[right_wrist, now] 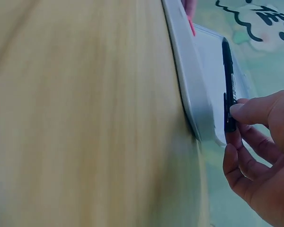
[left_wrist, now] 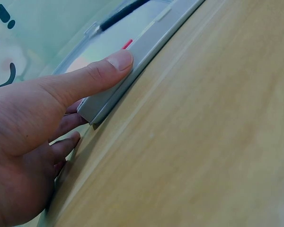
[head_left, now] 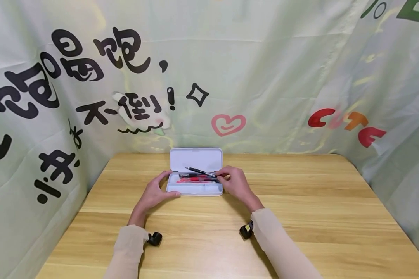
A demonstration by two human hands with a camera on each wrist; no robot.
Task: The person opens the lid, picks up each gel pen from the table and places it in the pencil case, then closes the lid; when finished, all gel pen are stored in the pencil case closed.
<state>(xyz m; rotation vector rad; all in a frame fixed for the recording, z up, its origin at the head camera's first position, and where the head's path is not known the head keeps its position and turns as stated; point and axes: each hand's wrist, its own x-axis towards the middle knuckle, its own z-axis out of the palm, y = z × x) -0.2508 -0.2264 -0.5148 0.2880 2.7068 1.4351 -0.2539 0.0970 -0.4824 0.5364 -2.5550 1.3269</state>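
Observation:
An open white pencil case [head_left: 195, 190] lies at the middle of the wooden table, its lid [head_left: 196, 159] propped up behind. Red and black pens [head_left: 197, 178] lie inside the tray. My left hand [head_left: 157, 190] grips the case's left end, the thumb pressed on its front rim [left_wrist: 146, 45]. My right hand [head_left: 234, 182] pinches the end of a black pen [head_left: 200, 171], which is raised a little above the tray. The right wrist view shows that black pen [right_wrist: 228, 80] between thumb and fingers beside the case wall [right_wrist: 191, 90].
The wooden table [head_left: 300, 217] runs wide on both sides of the case. A printed pale green cloth [head_left: 265, 77] hangs as a backdrop behind and along both sides. Small black wrist cameras [head_left: 155, 238] sit at my sleeves.

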